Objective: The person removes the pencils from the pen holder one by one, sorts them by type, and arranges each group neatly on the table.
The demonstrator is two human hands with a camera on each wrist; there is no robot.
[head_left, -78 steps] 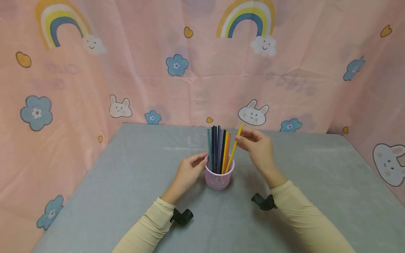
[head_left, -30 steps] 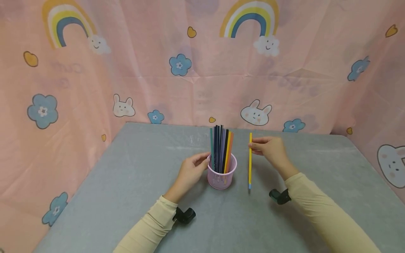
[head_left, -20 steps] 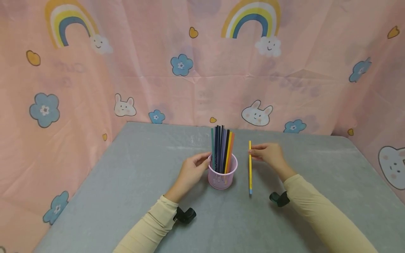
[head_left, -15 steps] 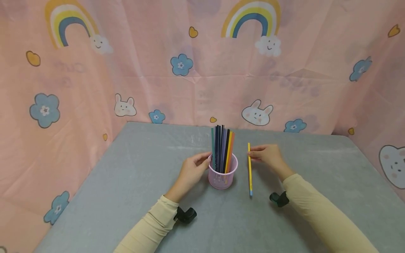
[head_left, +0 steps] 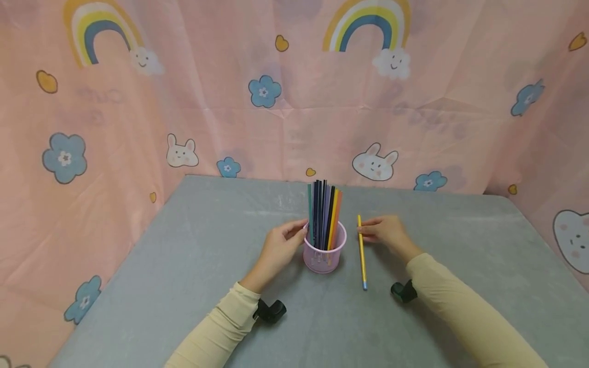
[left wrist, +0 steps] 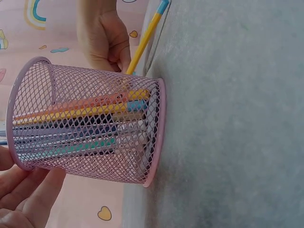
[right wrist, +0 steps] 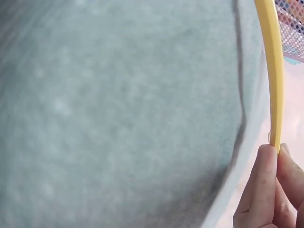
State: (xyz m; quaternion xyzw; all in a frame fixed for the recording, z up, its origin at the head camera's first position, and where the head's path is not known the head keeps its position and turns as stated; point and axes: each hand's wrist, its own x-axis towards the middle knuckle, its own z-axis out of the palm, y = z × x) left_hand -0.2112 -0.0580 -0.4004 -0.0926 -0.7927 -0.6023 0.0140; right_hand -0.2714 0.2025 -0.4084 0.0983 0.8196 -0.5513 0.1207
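A pink mesh pencil cup (head_left: 321, 262) stands upright on the grey table, with several pencils (head_left: 322, 214) in dark, green, purple, yellow and orange leaning inside it. My left hand (head_left: 278, 251) holds the cup's rim at its left side; in the left wrist view its fingers (left wrist: 45, 192) lie against the mesh cup (left wrist: 95, 78). To the right of the cup, my right hand (head_left: 387, 235) pinches a yellow pencil (head_left: 362, 255) near its upper end. The pencil's blue end points down and toward me; I cannot tell whether it touches the table. The right wrist view shows fingertips on the pencil (right wrist: 274, 80).
The grey table (head_left: 207, 296) reaches back to a pink curtain (head_left: 207, 66) printed with rainbows, flowers and rabbits. Black wrist cameras are strapped at the left cuff (head_left: 271, 312) and the right cuff (head_left: 404, 292).
My right hand has drawn the yellow pencil out of the cup to the right, then lowered it toward the table. The left hand stays at the cup.
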